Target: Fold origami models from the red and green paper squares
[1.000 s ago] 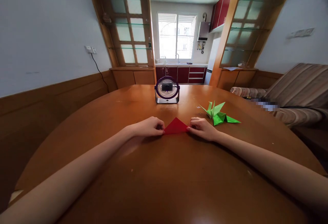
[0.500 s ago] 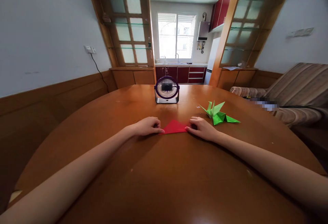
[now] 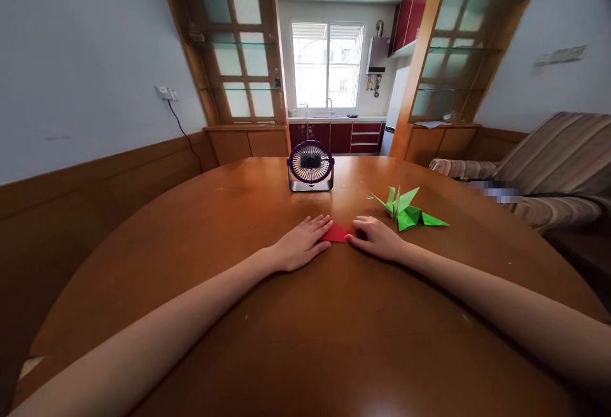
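Observation:
A folded piece of red paper lies flat on the wooden table, between my two hands. My left hand rests flat over the paper's left part, fingers spread, and hides that side. At the paper's right corner, my right hand has thumb and curled fingers closed on the edge. Just beyond my right hand stands a green origami crane, touched by neither hand.
A small purple desk fan stands at the far middle of the wooden table. A striped armchair is on the right, past the table's edge. A black cord hangs from the wall socket on the left.
My left hand has moved right from the paper's left corner and opened flat over it, covering the left half. My right hand stays at the right corner.

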`<state>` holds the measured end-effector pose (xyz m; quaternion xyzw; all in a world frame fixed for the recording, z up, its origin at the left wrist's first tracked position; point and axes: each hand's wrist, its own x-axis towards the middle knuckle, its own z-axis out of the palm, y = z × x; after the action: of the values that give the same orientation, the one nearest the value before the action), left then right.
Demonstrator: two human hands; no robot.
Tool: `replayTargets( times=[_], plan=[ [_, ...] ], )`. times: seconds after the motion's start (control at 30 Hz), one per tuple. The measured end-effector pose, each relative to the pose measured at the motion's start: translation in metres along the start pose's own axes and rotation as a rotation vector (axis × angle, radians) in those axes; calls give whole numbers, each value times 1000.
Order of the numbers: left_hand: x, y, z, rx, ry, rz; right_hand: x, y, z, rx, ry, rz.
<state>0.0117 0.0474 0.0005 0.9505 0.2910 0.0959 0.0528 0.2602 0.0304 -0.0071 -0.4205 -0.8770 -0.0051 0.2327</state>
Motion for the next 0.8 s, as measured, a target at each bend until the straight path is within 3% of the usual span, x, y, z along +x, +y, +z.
replayTargets(
  times=[0.3, 0.47, 0.6, 0.8],
  plan=[
    [7, -2, 4, -21, -105, -73, -1, -4, -2, -14, 40, -17],
    [10, -3, 8, -73, -49, -135, -2, -6, -1, -33, 102, -212],
    [12, 0, 10, -95, 10, -176, 0, -7, 1, -113, 37, -387],
    [18, 4, 6, -130, 16, -237, 3, -7, -2, -248, -78, -466]
  ],
)
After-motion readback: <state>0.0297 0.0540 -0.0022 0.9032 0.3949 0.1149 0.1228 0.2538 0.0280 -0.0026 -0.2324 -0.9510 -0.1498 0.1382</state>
